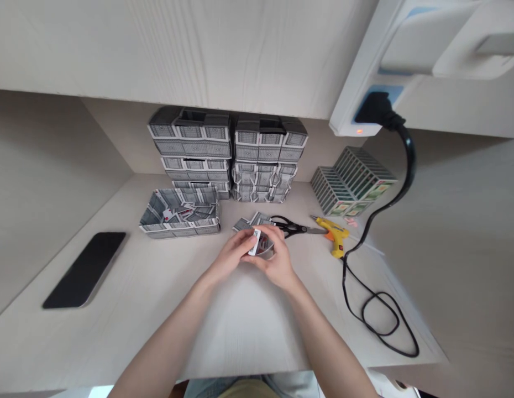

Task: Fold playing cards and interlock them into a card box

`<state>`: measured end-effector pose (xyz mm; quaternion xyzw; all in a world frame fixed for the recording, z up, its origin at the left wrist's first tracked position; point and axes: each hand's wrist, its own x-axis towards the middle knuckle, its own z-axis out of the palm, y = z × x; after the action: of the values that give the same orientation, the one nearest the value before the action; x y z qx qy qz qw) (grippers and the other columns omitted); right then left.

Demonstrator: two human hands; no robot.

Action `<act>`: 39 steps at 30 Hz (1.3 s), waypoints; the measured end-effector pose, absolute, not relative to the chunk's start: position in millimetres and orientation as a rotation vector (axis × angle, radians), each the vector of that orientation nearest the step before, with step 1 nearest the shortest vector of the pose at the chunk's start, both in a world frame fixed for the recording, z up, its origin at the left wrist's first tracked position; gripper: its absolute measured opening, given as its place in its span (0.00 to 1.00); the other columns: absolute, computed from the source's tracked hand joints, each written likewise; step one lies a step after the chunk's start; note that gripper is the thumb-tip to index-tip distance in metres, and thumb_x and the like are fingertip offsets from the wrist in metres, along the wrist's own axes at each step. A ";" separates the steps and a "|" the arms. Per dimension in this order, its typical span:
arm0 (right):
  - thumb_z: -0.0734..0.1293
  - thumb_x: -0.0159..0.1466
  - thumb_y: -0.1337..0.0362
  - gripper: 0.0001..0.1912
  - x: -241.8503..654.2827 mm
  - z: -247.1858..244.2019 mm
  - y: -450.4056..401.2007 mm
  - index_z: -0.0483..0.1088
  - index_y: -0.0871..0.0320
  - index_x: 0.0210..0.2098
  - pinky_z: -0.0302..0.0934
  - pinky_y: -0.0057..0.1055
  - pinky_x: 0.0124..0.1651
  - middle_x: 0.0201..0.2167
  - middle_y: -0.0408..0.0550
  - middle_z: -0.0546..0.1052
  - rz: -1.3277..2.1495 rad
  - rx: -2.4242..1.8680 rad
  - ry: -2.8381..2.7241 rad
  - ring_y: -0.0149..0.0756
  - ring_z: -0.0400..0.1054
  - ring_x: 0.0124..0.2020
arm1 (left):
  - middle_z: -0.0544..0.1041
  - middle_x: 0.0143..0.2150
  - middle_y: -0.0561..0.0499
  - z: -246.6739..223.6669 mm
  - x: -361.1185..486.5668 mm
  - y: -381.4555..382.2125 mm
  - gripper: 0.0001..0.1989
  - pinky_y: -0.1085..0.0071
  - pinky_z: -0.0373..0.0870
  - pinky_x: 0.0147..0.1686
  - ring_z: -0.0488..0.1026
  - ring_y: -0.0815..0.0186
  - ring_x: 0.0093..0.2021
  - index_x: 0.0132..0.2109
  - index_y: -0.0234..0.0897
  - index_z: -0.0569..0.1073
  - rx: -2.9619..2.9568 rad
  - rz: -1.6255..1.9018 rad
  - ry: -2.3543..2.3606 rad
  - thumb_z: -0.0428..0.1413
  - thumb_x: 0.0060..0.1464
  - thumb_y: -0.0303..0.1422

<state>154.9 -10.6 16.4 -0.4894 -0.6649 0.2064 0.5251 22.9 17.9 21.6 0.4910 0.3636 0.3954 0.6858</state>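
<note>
Near the middle of the desk, my left hand [236,247] and my right hand [276,255] are both closed on a small folded playing card [254,243]. Its white edge faces up on the left, and a curved part with some red shows between the hands. My fingers hide much of it. Just behind them lie several loose grey-backed cards [244,222]. Black-handled scissors [292,226] rest right of these cards, blades pointing right. To the left stands an open box made of cards [186,228], with several folded card pieces inside.
Stacked card boxes [194,138] line the back wall. A yellow glue gun [335,235] lies on the right, its black cord [379,331] looping toward a power strip [356,124]. Striped card packs [348,182] stand behind it. A phone [87,271] lies at left.
</note>
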 end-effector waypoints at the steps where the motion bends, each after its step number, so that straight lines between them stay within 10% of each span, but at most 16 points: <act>1: 0.73 0.46 0.59 0.29 155.1 15.7 -10.4 0.65 0.51 0.47 0.55 0.42 0.50 0.44 0.50 0.67 0.481 -1.181 -1.597 0.44 0.60 0.47 | 0.73 0.40 0.49 22.4 21.7 18.3 0.20 0.74 0.66 0.33 0.70 0.64 0.39 0.44 0.34 0.69 1.105 0.862 0.813 0.56 0.47 0.42; 10: 0.74 0.41 0.63 0.41 155.5 -1.9 -1.8 0.59 0.53 0.53 0.56 0.44 0.50 0.47 0.52 0.66 0.580 -1.296 -1.423 0.46 0.61 0.48 | 0.67 0.54 0.44 19.7 14.4 24.9 0.27 0.63 0.65 0.48 0.66 0.59 0.51 0.53 0.39 0.62 1.242 0.955 0.702 0.59 0.46 0.34; 19: 0.63 0.56 0.57 0.21 157.0 -3.6 2.5 0.66 0.57 0.48 0.66 0.40 0.42 0.45 0.51 0.73 1.159 -1.052 -0.935 0.40 0.69 0.42 | 0.60 0.59 0.44 3.2 20.6 20.9 0.31 0.64 0.64 0.52 0.60 0.60 0.57 0.59 0.42 0.56 1.671 1.132 0.971 0.56 0.49 0.33; 39: 0.67 0.51 0.54 0.15 157.6 8.5 0.0 0.71 0.59 0.31 0.67 0.34 0.23 0.25 0.43 0.75 1.181 -1.208 -0.869 0.36 0.69 0.20 | 0.61 0.60 0.46 8.4 16.5 16.7 0.29 0.64 0.56 0.57 0.59 0.61 0.58 0.60 0.42 0.54 2.180 0.983 1.107 0.52 0.52 0.34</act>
<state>157.6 0.0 8.5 -0.5172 -0.3722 0.5056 0.5817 16.5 16.7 8.4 0.8010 0.4067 0.3610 0.2504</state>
